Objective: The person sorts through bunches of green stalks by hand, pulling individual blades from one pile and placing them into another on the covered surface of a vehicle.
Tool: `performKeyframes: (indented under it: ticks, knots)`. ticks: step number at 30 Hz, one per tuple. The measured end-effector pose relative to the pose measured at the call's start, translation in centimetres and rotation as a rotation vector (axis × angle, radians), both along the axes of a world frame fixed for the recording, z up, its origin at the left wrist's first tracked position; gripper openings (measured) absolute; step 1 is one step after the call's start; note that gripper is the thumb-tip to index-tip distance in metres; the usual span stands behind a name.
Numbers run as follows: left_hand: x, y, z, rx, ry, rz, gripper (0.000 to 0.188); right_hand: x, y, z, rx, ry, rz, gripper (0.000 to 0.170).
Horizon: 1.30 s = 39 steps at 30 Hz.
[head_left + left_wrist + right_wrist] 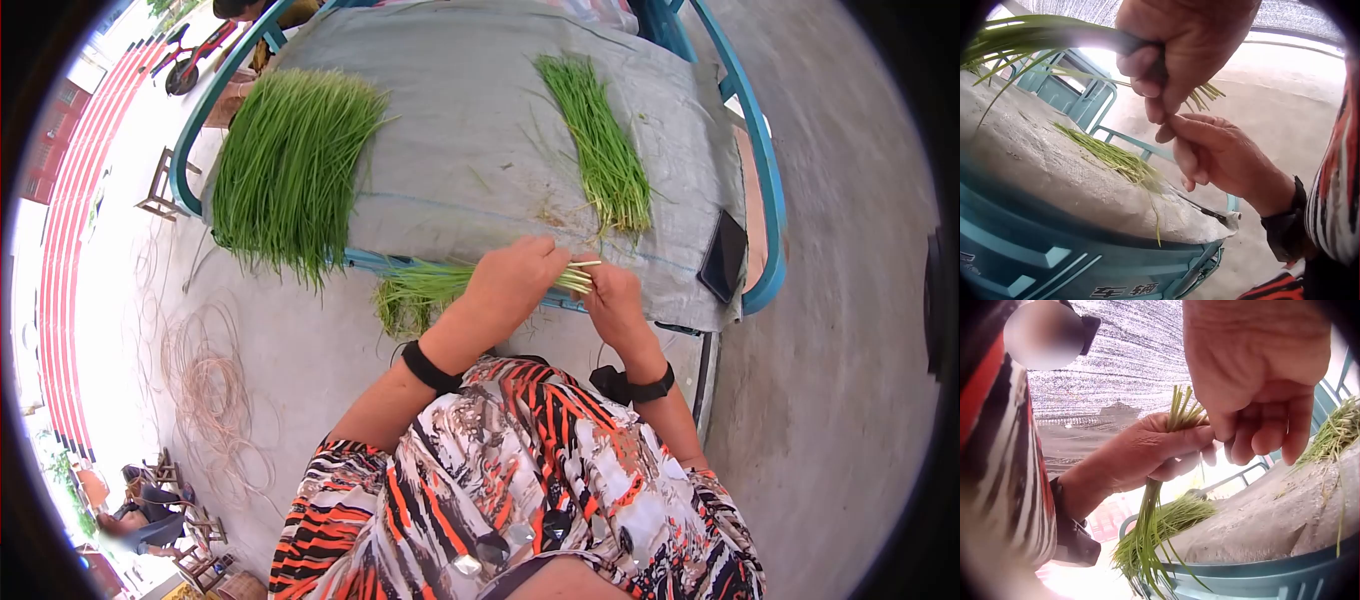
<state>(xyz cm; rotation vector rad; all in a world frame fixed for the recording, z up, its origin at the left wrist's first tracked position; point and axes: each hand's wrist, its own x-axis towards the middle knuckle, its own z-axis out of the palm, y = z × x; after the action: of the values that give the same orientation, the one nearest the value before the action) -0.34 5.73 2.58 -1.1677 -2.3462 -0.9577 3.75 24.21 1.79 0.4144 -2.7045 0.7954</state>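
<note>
My left hand (515, 282) grips a small bunch of green chives (440, 280) around its stalks, leaves trailing left and pale stalk ends sticking out on the right. Close beside those ends is my right hand (617, 305). In the left wrist view, the right hand's thumb and forefinger (1194, 128) pinch together against the left fingertips at the stalks; what lies between them is hidden. A thick pile of chives (295, 160) lies on the left of the grey sheet (450, 130), and a thinner bundle (595, 150) on its right.
The sheet covers a teal cart bed with side rails (770, 220). A dark phone (722, 255) lies near its right corner. Loose clippings (405, 312) show below the front edge, and tangled strands (205, 380) lie on the floor at left. A seated person (145, 520) is at lower left.
</note>
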Motion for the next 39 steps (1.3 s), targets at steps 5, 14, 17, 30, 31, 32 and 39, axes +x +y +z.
performKeyframes:
  ticks: [5, 14, 17, 30, 31, 32, 39]
  knots:
    - [-0.8, -2.1, 0.8, -0.040, -0.098, 0.077, 0.023, 1.0, 1.4, 1.2, -0.178, -0.163, -0.054, 0.016]
    - [0.3, -2.9, 3.9, 0.535, -0.526, -0.138, 0.017, 0.5, -3.3, 4.2, -0.789, -0.283, 0.128, 0.031]
    - [0.7, -2.2, 4.1, 0.879, -0.837, -0.154, 0.019, -0.6, -4.0, 3.7, -0.796, -0.357, 0.277, 0.024]
    - [-6.6, -8.2, -1.1, 1.642, -0.739, 0.082, 0.020, -0.3, 0.4, 0.3, -0.664, -0.595, 0.149, 0.017]
    - [-6.7, -8.2, -1.3, 1.641, -0.752, 0.086, 0.020, -0.3, 0.3, 0.1, -0.678, -0.589, 0.147, 0.016]
    - [-6.8, -8.0, -1.5, 1.640, -0.765, 0.087, 0.020, -0.3, 0.3, -0.1, -0.668, -0.580, 0.112, 0.015]
    - [-6.2, -6.9, -1.5, 1.799, -0.867, -0.062, 0.020, 0.0, 0.8, -3.0, -0.811, -0.385, -0.195, 0.015]
